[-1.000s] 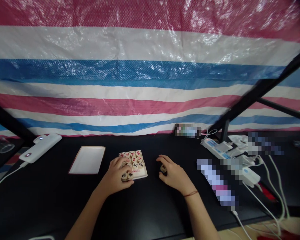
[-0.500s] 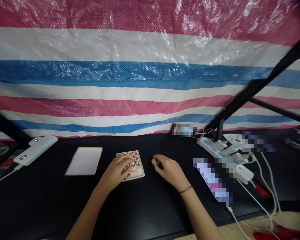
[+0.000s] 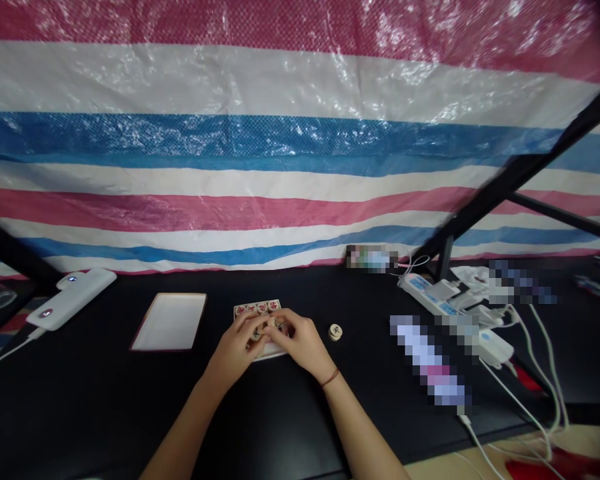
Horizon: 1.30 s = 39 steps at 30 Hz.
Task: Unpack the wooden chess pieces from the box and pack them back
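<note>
A shallow white box (image 3: 276,355) holds round Chinese chess pieces (image 3: 263,307) marked with red and dark characters. My left hand (image 3: 236,343) is curled over the box's left side, fingers and thumb closed around pieces there. From the right, my right hand (image 3: 303,339) reaches over the box with thumb and fingers pinched on a piece (image 3: 275,323) beside my left fingertips. Both hands partly cover the contents. To the right of the box, a small stack of pieces (image 3: 335,332) lies on the black table (image 3: 260,420).
An open box lid (image 3: 170,323) lies left. Beyond it is a white power device (image 3: 73,300) with a cable. A blurred phone-like object (image 3: 430,363), a power strip (image 3: 425,293) and white cables occupy the right. A striped plastic sheet (image 3: 280,150) hangs behind.
My right hand has moved left from the bare table to the box, bringing a piece to my left fingers. The small stack now shows on the right. My left hand stays at the box.
</note>
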### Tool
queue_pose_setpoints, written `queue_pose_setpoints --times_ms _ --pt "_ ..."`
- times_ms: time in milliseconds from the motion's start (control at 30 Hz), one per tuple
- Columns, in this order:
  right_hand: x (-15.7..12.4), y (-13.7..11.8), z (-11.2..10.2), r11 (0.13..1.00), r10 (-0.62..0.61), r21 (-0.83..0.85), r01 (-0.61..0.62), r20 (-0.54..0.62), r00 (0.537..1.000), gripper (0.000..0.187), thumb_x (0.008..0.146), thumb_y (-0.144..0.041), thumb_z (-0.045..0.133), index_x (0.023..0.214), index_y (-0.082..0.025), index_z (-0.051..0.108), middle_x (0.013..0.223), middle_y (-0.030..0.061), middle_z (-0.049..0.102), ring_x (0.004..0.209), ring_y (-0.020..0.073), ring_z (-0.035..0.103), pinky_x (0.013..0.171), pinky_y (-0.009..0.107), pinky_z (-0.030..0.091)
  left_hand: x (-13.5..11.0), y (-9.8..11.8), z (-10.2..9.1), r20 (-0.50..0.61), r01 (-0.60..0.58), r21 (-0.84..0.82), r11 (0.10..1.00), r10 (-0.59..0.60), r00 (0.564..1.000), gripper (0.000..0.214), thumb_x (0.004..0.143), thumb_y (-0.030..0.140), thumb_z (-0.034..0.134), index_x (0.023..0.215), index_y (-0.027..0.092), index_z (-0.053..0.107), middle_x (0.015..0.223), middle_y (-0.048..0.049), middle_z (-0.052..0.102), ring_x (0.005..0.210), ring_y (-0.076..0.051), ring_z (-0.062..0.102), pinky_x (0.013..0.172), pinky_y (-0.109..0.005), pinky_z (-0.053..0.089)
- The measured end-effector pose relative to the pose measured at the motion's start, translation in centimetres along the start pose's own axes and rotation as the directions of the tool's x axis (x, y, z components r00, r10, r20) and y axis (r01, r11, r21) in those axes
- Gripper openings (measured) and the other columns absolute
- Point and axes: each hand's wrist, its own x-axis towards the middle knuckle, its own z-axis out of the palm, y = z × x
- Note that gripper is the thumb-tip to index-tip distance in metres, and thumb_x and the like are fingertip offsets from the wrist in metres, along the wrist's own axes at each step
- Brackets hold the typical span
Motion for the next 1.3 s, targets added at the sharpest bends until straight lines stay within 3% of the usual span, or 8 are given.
queue_pose_setpoints --times_ms 200,400,667,867,1033,1300 --pt "0.2 2.1 -1.1 0.991 0.089 0.116 -0.068 -0.182 0.979 0.038 0.082 -0.049 0.06 0.099 -0.015 0.063 0.078 0.0032 0.066 0.056 0.01 0.05 0.054 0.021 0.041 -0.1 0.1 -0.3 0.017 0.02 -0.006 1.0 -0.02 1.0 0.009 0.083 0.015 0.053 0.084 0.021 0.059 0.095 -0.0028 0.057 0.088 -0.015 0.062 0.079 -0.028 0.051" --pt "0.0 3.1 -1.9 0.993 0.083 0.097 -0.064 -0.207 0.975 0.039 0.082 -0.05 0.06 0.1 -0.016 0.064 0.078 0.0035 0.065 0.056 0.0102 0.05 0.054 0.022 0.041 -0.3 0.8 -0.2 0.141 -0.058 0.088 0.994 0.045 0.989 0.006 0.079 0.017 0.06 0.078 0.021 0.057 0.089 0.0001 0.065 0.091 -0.017 0.058 0.083 -0.032 0.041" --pt "-0.7 2.6 -1.6 0.999 -0.002 0.045 0.006 -0.105 0.995 0.031 0.083 -0.043 0.061 0.1 -0.017 0.064 0.072 0.0003 0.062 0.055 0.0098 0.05 0.053 0.021 0.041 -0.4 0.7 0.0 0.222 -0.05 0.205 0.977 0.004 0.975 0.01 0.077 0.029 0.069 0.087 0.027 0.068 0.092 0.0021 0.069 0.093 -0.019 0.053 0.082 -0.035 0.034" --pt "-1.7 2.1 -1.0 0.993 -0.098 -0.067 0.1 0.034 0.995 0.027 0.08 -0.039 0.067 0.097 -0.019 0.062 0.078 -0.0005 0.061 0.054 0.0085 0.047 0.053 0.02 0.04 -0.7 -0.1 0.0 0.258 -0.063 0.226 0.972 0.002 0.966 0.011 0.072 0.036 0.075 0.078 0.028 0.07 0.099 0.0004 0.064 0.097 -0.021 0.051 0.083 -0.037 0.033" --pt "-1.8 1.3 -0.4 0.95 -0.149 -0.255 0.181 0.141 0.979 0.021 0.084 -0.042 0.063 0.086 -0.021 0.061 0.075 -0.0013 0.061 0.062 0.0118 0.055 0.06 0.021 0.041 -0.7 -0.1 -0.4 0.222 -0.05 0.245 0.968 -0.005 0.975 0.025 0.069 0.037 0.076 0.088 0.024 0.065 0.104 -0.0023 0.061 0.099 -0.023 0.05 0.086 -0.038 0.035" --pt "-2.2 1.2 -0.3 0.905 -0.161 -0.358 0.229 0.209 0.964 0.02 0.091 -0.04 0.056 0.093 -0.024 0.068 0.082 0.0012 0.066 0.07 0.0135 0.063 0.064 0.021 0.044 -0.9 -0.2 -0.6 0.267 -0.054 0.224 0.973 -0.008 0.964 0.023 0.072 0.033 0.073 0.092 0.025 0.064 0.103 -0.0015 0.061 0.101 -0.022 0.051 0.085 -0.037 0.035"
